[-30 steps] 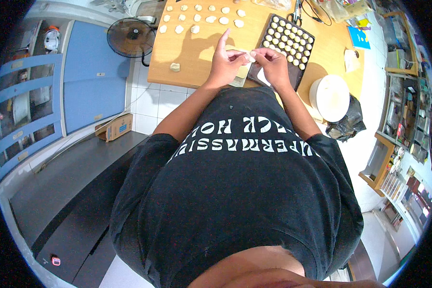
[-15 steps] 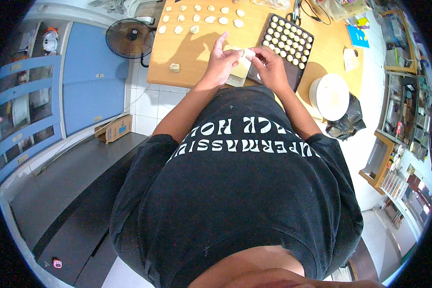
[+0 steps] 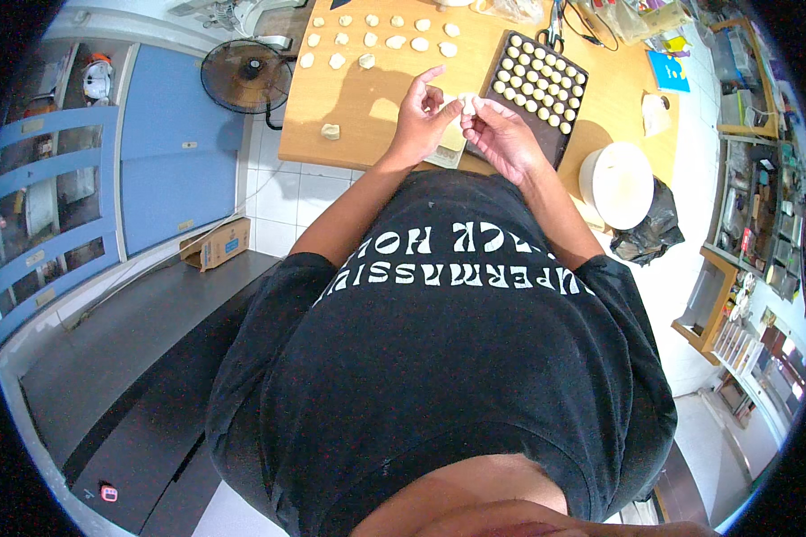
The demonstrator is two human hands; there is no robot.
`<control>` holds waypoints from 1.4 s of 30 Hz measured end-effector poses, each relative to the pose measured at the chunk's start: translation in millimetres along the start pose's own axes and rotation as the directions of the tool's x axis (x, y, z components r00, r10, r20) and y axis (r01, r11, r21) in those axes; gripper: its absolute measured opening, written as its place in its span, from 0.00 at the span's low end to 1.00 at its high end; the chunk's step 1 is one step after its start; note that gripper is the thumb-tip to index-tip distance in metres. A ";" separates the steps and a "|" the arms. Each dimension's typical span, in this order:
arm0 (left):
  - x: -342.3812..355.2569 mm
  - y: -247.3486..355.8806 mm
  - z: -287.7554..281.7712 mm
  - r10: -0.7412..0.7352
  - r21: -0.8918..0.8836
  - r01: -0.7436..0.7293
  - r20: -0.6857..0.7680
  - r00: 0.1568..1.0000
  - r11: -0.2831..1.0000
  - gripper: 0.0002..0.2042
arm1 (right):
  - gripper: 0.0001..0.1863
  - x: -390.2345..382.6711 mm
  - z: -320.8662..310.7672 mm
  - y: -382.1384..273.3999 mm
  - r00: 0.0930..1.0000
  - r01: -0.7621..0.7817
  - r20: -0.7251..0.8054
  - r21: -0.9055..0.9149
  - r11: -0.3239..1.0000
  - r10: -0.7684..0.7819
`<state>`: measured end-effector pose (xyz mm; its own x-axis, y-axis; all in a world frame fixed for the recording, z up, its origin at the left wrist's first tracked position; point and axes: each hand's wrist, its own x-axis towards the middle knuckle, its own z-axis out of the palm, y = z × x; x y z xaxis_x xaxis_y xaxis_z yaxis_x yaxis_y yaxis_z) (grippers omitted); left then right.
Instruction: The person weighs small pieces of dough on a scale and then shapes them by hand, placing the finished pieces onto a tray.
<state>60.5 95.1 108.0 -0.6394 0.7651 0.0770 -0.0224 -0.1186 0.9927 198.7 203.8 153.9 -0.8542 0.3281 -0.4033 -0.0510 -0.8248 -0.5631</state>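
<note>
A small pale piece of dough (image 3: pixel 468 103) is pinched between my two hands above the near side of the table. My right hand (image 3: pixel 507 143) closes its thumb and fingertips on it, palm turned partly up. My left hand (image 3: pixel 421 119) presses its thumb and curled fingers against the dough's left side, with the index finger stretched away. Beneath them lies a flat yellowish-topped kitchen scale (image 3: pixel 450 148), partly covered by the hands. To the right, a dark tray (image 3: pixel 551 137) carries rows of round dough balls (image 3: pixel 537 80). Flattened dough lumps (image 3: pixel 370 39) stand in rows at the far left.
One lone dough lump (image 3: pixel 331 132) sits near the left front of the wooden table (image 3: pixel 376 98). A white bucket (image 3: pixel 616 185) and a black plastic bag (image 3: pixel 649 224) are at the right. Scissors (image 3: pixel 551 38) lie behind the tray. A fan (image 3: pixel 251 72) stands left of the table.
My right hand has rolled so its palm shows more, and the dough has shifted slightly right. My left fingers have curled a little. The whole view has moved slightly.
</note>
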 end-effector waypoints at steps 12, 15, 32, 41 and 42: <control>-8.6 -27.3 -46.8 -0.258 0.056 0.279 -0.248 0.934 0.959 0.37 | 0.03 29.6 -45.8 12.3 0.945 0.159 -0.262 -0.160 0.974 -0.197; -19.4 -37.5 -60.1 -0.368 0.135 0.433 -0.342 0.865 0.891 0.34 | 0.05 43.9 -73.1 31.4 0.938 0.083 -0.308 -0.246 0.966 -0.159; -73.4 -49.4 -109.3 -0.499 0.060 0.547 -0.334 0.799 0.835 0.25 | 0.12 116.4 -80.3 110.3 0.839 -0.154 -0.347 -0.891 0.428 -0.419; -51.3 -36.5 -168.7 -0.545 0.098 0.566 -0.183 0.818 0.818 0.23 | 0.05 124.1 -72.2 145.4 0.677 -0.059 0.075 -0.986 -0.156 -0.732; -48.6 -36.5 -178.6 -0.560 0.075 0.577 -0.171 0.811 0.813 0.23 | 0.04 125.3 -66.9 144.0 0.671 -0.092 0.102 -0.971 -0.219 -0.734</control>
<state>-44.8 -50.8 51.4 -0.6373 0.5783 -0.5093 -0.3294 0.3931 0.8585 118.9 156.9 -26.0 -0.5887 0.7789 0.2162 0.5925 0.5978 -0.5400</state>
